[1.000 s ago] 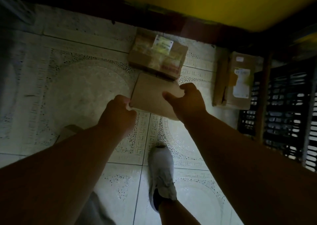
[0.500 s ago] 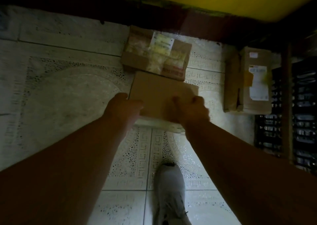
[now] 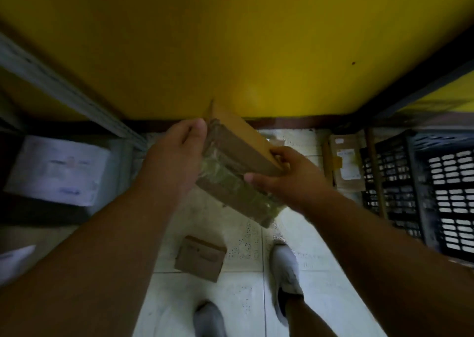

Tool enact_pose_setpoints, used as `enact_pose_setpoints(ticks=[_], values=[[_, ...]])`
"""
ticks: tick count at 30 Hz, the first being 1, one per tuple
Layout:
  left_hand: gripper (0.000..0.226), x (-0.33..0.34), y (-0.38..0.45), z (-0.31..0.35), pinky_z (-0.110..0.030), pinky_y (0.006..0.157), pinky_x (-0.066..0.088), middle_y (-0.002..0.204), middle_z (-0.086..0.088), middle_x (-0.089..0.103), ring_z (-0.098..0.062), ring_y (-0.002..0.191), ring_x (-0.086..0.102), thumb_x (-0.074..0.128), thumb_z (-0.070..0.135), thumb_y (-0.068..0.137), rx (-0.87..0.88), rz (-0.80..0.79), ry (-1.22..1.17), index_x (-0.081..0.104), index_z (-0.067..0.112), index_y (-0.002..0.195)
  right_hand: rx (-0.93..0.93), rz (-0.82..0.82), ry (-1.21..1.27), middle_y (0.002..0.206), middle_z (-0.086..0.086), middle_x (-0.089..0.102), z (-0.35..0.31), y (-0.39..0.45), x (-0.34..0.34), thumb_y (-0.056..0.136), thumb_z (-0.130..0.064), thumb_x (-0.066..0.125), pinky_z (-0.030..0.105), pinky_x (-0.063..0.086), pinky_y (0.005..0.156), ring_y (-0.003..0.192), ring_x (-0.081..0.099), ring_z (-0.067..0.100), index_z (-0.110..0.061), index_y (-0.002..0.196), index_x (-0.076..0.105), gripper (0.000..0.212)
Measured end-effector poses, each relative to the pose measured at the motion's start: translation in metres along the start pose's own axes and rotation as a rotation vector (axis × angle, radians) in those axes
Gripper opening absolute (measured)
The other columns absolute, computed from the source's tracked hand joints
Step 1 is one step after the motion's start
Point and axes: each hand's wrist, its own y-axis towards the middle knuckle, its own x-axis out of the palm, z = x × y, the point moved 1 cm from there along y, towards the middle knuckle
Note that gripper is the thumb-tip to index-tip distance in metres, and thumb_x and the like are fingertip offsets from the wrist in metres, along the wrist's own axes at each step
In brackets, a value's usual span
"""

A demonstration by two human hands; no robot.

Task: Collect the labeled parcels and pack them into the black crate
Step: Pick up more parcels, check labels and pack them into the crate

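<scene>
Two brown cardboard parcels are lifted together off the floor, tilted. The taped parcel (image 3: 230,185) lies underneath, the plain flat parcel (image 3: 243,141) on top. My left hand (image 3: 177,157) holds their left side, fingers curled over the far edge. My right hand (image 3: 279,175) grips the right edge, thumb on the taped parcel and fingers over the flat one. The black crate (image 3: 436,182) stands on the floor at the right. A labeled parcel (image 3: 346,164) leans beside the crate. Another small brown parcel (image 3: 202,258) lies on the tiles below my hands.
A yellow wall (image 3: 230,41) fills the top. At the left stand a metal shelf post (image 3: 64,87) and a white labeled package (image 3: 59,169). My white shoes (image 3: 286,267) are on the tiled floor. A wooden stick (image 3: 374,172) leans against the crate.
Both hands have lifted the flat parcel together with the taped one off the floor. The view has risen, showing more wall, the crate and the shelf.
</scene>
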Motion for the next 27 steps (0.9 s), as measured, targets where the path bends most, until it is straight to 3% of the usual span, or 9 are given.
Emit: enact_pose_setpoints(ticks=[3,5,9,14,18,20,22,24,27], values=[[0.035,-0.054,-0.063,0.081,-0.026,0.061,0.034,0.094,0.011,0.054,-0.010,0.076,0.049,0.037,0.052,0.100,-0.017,0.110,0.078,0.054,0.026,0.117,-0.076,-0.007,0.002,0.116,-0.007,0.063,-0.064,-0.072,-0.039,0.065,-0.069,0.076,0.040,0.058,0.085,0.093,0.066,0.011,-0.031,0.133,0.054,0.081],[0.032,-0.083,-0.107,0.127,-0.026,0.054,0.033,0.083,0.012,0.052,-0.003,0.070,0.047,0.041,0.053,0.099,0.043,0.176,0.029,0.054,0.025,0.104,-0.122,0.014,0.032,0.113,-0.008,0.065,-0.094,-0.122,-0.060,0.064,-0.080,0.065,0.036,0.055,0.082,0.094,0.064,0.009,-0.032,0.128,0.058,0.080],[0.034,-0.127,-0.194,0.179,-0.025,0.064,0.042,0.087,0.009,0.063,-0.003,0.079,0.056,0.040,0.051,0.099,0.256,0.197,-0.076,0.061,0.025,0.102,-0.176,0.081,0.236,0.114,-0.004,0.070,-0.119,-0.209,-0.084,0.049,-0.097,0.055,0.041,0.056,0.085,0.102,0.067,0.016,-0.029,0.123,0.064,0.102],[0.040,-0.174,-0.281,0.223,-0.009,0.072,0.038,0.096,0.024,0.057,0.013,0.085,0.050,0.036,0.044,0.103,0.407,0.096,-0.081,0.071,0.026,0.112,-0.220,-0.017,0.510,0.117,-0.005,0.072,-0.141,-0.287,-0.087,0.074,-0.080,0.056,0.048,0.055,0.093,0.108,0.068,0.021,-0.033,0.122,0.066,0.068],[0.041,-0.212,-0.346,0.252,-0.027,0.094,0.045,0.132,0.007,0.057,-0.011,0.118,0.052,0.036,0.036,0.102,0.595,-0.047,0.226,0.058,0.027,0.135,-0.216,0.015,0.567,0.114,0.001,0.071,-0.160,-0.347,-0.095,0.084,-0.075,0.045,0.045,0.049,0.097,0.108,0.064,0.025,-0.027,0.116,0.070,0.063],[0.045,-0.226,-0.367,0.263,-0.029,0.081,0.050,0.124,0.003,0.058,-0.012,0.098,0.054,0.044,0.027,0.100,0.677,-0.022,0.438,0.046,0.029,0.145,-0.240,0.064,0.516,0.114,0.003,0.070,-0.173,-0.376,-0.104,0.086,-0.076,0.042,0.046,0.048,0.099,0.105,0.064,0.026,-0.027,0.115,0.069,0.063],[0.048,-0.232,-0.382,0.270,-0.038,0.080,0.051,0.107,0.004,0.058,-0.016,0.089,0.052,0.052,0.028,0.098,0.804,0.093,0.592,0.043,0.029,0.145,-0.319,0.115,0.470,0.110,-0.003,0.065,-0.182,-0.406,-0.112,0.090,-0.073,0.037,0.037,0.051,0.081,0.094,0.062,0.016,-0.031,0.114,0.061,0.055],[0.049,-0.235,-0.396,0.277,-0.045,0.092,0.049,0.121,0.002,0.060,-0.023,0.107,0.053,0.058,0.035,0.094,0.932,0.254,0.621,0.047,0.027,0.142,-0.414,0.121,0.432,0.102,-0.018,0.054,-0.184,-0.436,-0.120,0.092,-0.069,0.034,0.026,0.046,0.060,0.082,0.054,0.001,-0.040,0.130,0.044,0.048],[0.045,-0.232,-0.410,0.288,-0.040,0.091,0.046,0.121,0.001,0.063,-0.024,0.110,0.053,0.060,0.041,0.091,1.013,0.438,0.579,0.055,0.024,0.133,-0.571,0.097,0.383,0.117,-0.020,0.050,-0.184,-0.465,-0.127,0.082,-0.076,0.052,0.017,0.050,0.059,0.085,0.061,0.000,-0.045,0.152,0.014,0.085]])
